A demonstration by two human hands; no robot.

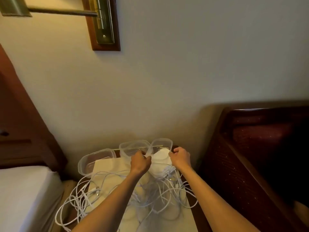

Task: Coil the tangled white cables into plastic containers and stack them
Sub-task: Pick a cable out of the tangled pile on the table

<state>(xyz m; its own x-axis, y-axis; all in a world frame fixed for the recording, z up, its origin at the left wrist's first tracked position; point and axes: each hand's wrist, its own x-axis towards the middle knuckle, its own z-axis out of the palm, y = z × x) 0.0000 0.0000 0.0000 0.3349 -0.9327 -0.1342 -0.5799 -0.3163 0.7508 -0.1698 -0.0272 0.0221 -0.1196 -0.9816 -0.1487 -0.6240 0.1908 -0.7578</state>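
Observation:
A tangle of white cables (100,196) sprawls over a small table (184,220) with a pale top, some loops hanging off its left edge. Three clear plastic containers stand at the table's far end: one at the left (93,160), one in the middle (132,146), one at the right (163,144). Between the middle and right containers lies a white bundle (160,158). My left hand (140,162) and my right hand (181,156) are both closed on the top edge of that bundle, about a hand's width apart. What the bundle holds is hidden.
A bed with a white sheet (25,195) and a dark wooden headboard (20,104) stands at the left. A dark red upholstered chair (259,148) stands close at the right. A brass wall lamp (103,22) hangs above. The wall lies right behind the containers.

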